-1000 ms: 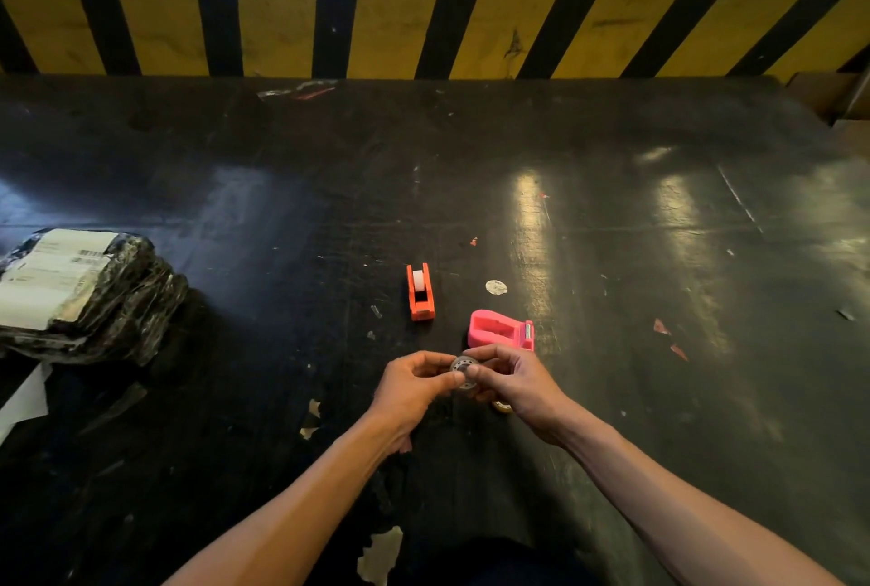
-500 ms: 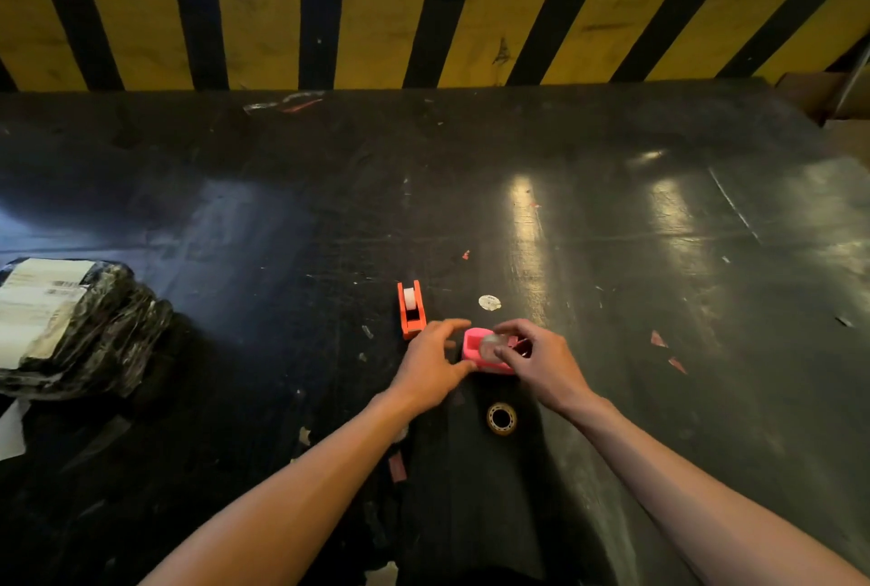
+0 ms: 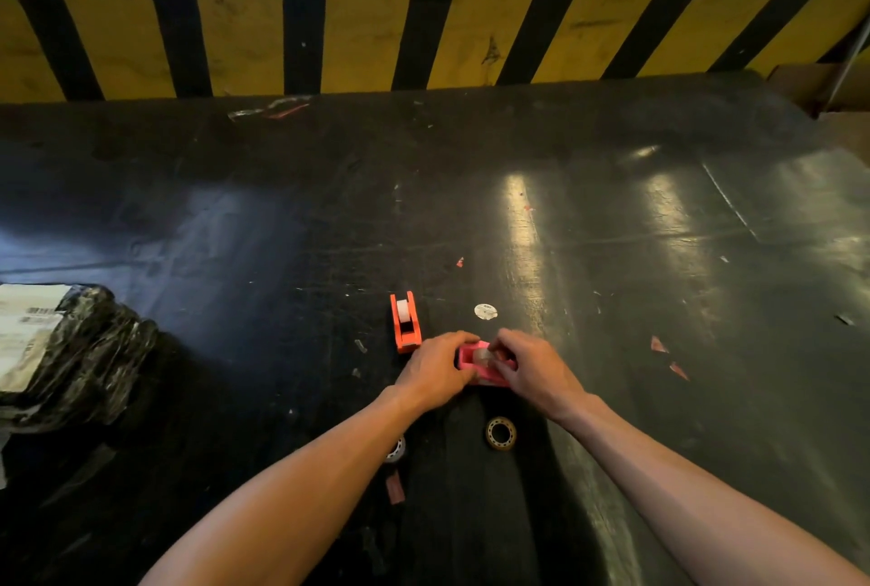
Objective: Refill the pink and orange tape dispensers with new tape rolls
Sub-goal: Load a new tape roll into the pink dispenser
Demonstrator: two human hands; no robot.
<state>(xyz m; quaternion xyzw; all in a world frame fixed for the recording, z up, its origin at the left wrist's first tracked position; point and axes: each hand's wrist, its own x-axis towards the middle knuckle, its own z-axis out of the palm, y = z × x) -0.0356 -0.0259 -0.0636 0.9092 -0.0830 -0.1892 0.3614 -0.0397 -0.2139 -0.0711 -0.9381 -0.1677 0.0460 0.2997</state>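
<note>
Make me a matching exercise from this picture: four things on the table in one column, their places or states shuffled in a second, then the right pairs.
Things
1. pink dispenser
2. orange dispenser
3. loose tape roll
4. black parcel

Places or states
A. lying flat between the forearms
B. at the left edge, bearing a white label
C. between the left hand and right hand
D. standing untouched, a white roll inside

Pairs: 1-C, 2-D, 3-A, 4-B

The dispenser [image 3: 405, 322] stands just left of the held dispenser [image 3: 471, 362]; a tape roll [image 3: 501, 433] lies nearer the person.
</note>
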